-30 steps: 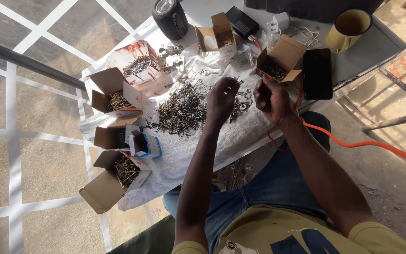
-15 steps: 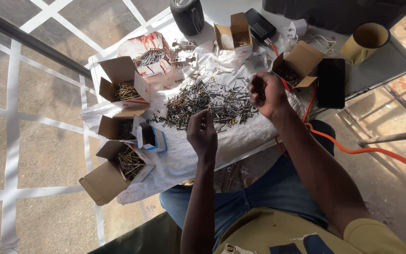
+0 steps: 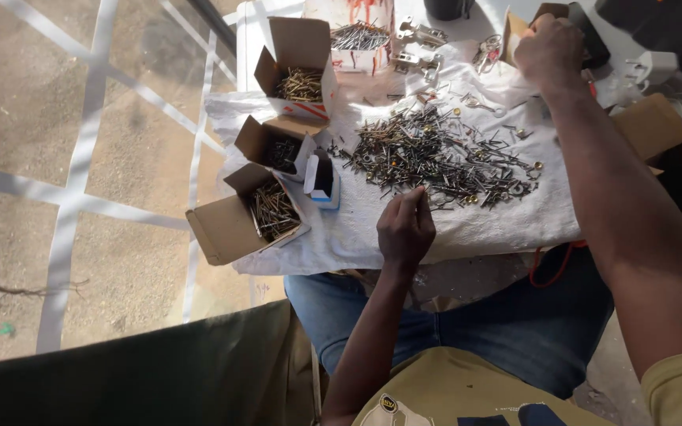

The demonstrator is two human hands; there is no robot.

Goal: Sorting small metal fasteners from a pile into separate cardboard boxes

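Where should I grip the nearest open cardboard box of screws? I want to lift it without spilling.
Grip the cardboard box by its two side walls, coming from above. It lies tilted at the cloth's corner, flap open leftward, so the flap would probably fold.

Strong sunlight falls from one side across a rough, sandy-brown concrete floor [image 3: 120, 158], which is crossed by pale painted or inlaid stripes [image 3: 80, 150] that run in slanting lines and meet at angles. The light leaves hard-edged shadows on the ground, and a broad dark shadow band [image 3: 136, 379] lies along the lower left of the view. A thin dry twig [image 3: 9, 290] lies on the floor near the left edge, with a small greenish scrap [image 3: 5, 328] just below it. The worktop [image 3: 341, 244] is draped with a crumpled white cloth whose front edge hangs over, brightly lit on top. A dark rail [image 3: 213, 24] slants near the worktop's far left corner.
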